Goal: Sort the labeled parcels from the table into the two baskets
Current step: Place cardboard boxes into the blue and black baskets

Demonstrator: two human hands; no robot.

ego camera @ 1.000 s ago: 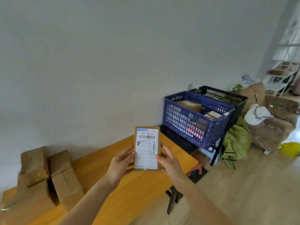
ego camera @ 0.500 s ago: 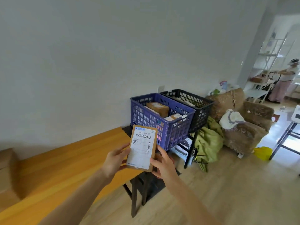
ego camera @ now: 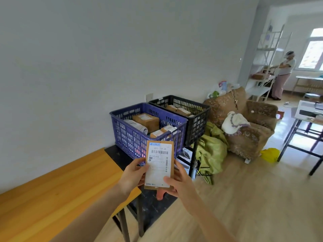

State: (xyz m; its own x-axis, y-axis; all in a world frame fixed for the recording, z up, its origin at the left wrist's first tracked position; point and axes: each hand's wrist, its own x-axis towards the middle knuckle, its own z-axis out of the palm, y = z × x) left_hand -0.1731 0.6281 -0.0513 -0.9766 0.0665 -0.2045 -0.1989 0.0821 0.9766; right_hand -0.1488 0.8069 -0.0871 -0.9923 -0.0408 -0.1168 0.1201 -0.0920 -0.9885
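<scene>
A flat brown parcel (ego camera: 159, 163) with a white barcode label stands upright in front of me, label facing me. My left hand (ego camera: 133, 175) grips its left edge and my right hand (ego camera: 180, 182) grips its lower right edge. It hangs just before the blue basket (ego camera: 132, 138), which holds several brown parcels and a grey bag. Behind that stands the black basket (ego camera: 195, 123) with two or three parcels inside. The wooden table (ego camera: 52, 198) lies at the lower left.
A brown armchair (ego camera: 248, 130) with a white hat stands right of the baskets, green bags (ego camera: 211, 152) heaped at its foot. A yellow bag (ego camera: 270, 154) lies on the floor. A black-legged table (ego camera: 307, 123) is at the right. A person (ego camera: 283, 74) stands by white shelves far back.
My view has swung right, away from the stacked boxes on the table. Both hands have carried the parcel off the table end, close up to the blue basket.
</scene>
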